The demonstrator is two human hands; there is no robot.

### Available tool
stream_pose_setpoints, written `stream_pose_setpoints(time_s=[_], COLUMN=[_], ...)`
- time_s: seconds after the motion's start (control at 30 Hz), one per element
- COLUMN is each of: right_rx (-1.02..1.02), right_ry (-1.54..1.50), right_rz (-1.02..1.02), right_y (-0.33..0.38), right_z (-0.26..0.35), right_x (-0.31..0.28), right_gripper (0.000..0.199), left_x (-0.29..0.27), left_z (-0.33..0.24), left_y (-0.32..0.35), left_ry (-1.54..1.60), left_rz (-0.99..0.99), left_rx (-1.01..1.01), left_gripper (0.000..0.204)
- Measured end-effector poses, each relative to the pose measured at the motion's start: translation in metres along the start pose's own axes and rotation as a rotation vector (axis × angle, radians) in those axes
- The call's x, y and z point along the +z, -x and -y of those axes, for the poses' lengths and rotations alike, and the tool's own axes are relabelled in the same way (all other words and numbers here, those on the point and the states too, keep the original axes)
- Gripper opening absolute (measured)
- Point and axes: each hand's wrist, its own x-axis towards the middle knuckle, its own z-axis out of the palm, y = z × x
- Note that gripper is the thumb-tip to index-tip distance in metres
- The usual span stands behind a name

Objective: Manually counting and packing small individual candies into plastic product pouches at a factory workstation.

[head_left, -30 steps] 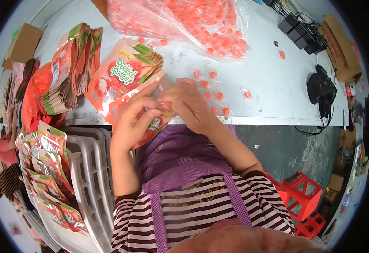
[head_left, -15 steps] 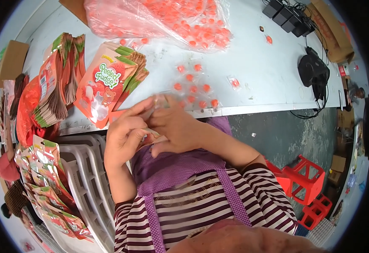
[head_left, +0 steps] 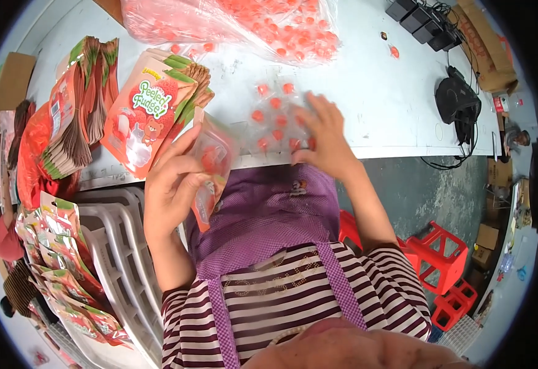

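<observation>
Your left hand (head_left: 173,190), left of centre in the frame, grips a red and pink pouch (head_left: 215,161) between thumb and fingers, tilted above the front edge of the white table (head_left: 380,104); your thumb and fingers hide part of it. Your right hand (head_left: 327,138), just right of centre, has its fingers spread and slightly bent over the right side of a patch of wrapped red candies (head_left: 275,103). It covers part of that patch, so you cannot tell whether the fingertips touch a piece. Close behind your left hand, a fanned stack of flat pouches (head_left: 136,123) takes up the tabletop, with a folded bundle of pouches (head_left: 78,111) farther left beside a red plastic bag (head_left: 32,160). At the top centre, a big clear bag (head_left: 269,27) full of candies spreads across the table. Black power adapters (head_left: 426,24) and a black strapped device (head_left: 457,98) with loose cable lie at the upper right, well apart from your hands. At the lower left, plump pouches (head_left: 72,270) lie by stacked grey crates (head_left: 118,258); at the lower right, red stools (head_left: 441,258) stand on the floor.
</observation>
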Motion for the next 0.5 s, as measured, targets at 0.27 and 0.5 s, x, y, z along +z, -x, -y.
stream_pose_setpoints(time_s=[0.27,0.5], right_rx=[-0.149,-0.198], right_ry=[0.089,0.051], right_rz=[-0.009,-0.126], right_y=[-0.02,-0.023], right_z=[0.018,0.004], right_x=[0.02,0.019], right_gripper=[0.054,0.027], left_x=[0.001,0.017], left_z=[-0.02,-0.002], left_y=[-0.004,-0.017], left_ry=[-0.222,-0.462], left_rz=[-0.037,-0.014], left_rx=[0.075,0.21], left_gripper=[0.012,0.018])
